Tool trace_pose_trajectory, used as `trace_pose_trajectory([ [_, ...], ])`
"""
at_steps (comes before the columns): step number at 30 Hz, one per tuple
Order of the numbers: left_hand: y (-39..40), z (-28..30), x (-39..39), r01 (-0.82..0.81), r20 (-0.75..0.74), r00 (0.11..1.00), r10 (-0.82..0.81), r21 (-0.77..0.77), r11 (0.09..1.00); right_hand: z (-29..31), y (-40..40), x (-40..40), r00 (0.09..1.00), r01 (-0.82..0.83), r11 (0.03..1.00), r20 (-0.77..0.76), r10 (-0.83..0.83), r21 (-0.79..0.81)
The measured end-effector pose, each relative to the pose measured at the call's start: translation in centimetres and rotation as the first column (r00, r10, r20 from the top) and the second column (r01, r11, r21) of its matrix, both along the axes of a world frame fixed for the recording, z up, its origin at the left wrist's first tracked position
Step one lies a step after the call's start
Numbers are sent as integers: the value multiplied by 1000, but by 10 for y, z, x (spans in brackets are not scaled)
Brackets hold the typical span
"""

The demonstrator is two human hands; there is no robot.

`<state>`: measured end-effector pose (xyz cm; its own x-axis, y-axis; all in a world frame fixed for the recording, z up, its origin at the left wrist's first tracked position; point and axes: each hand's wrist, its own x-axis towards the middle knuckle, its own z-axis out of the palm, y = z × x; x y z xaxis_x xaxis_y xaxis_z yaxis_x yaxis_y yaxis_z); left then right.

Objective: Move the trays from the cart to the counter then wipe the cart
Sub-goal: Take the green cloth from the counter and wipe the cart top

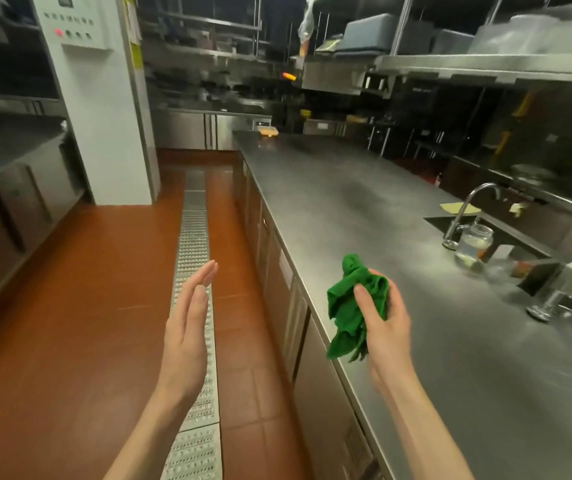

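Note:
My right hand (386,322) grips a crumpled green cloth (348,306) just above the near edge of the long steel counter (364,209). The cloth hangs down past my thumb. My left hand (187,323) is held flat and empty over the floor, fingers straight and pointing forward. No cart and no trays appear in the head view.
A metal drain grate (194,237) runs along the red tiled floor (104,289) between the counter and the steel cabinets (17,202) on the left. A sink with a faucet (464,213) and a glass jar (475,244) sit at the right. A white pillar (104,116) stands ahead.

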<state>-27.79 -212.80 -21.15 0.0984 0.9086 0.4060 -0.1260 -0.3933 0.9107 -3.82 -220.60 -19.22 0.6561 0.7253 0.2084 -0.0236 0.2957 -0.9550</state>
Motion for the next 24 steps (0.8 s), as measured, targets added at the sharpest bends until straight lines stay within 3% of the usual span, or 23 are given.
trace_pose_trajectory([
  [9,163,-7,70,21,-15,1000,-21,-26,999,-5,154,55,960,23,999,-280,-15,23],
  [18,324,-15,193,43,-37,998,-44,-34,999,-18,317,144,981,91,993,-176,-77,72],
  [24,430,-15,271,26,-51,998,-30,-61,998,-22,425,203,998,35,998,-48,-33,56],
])
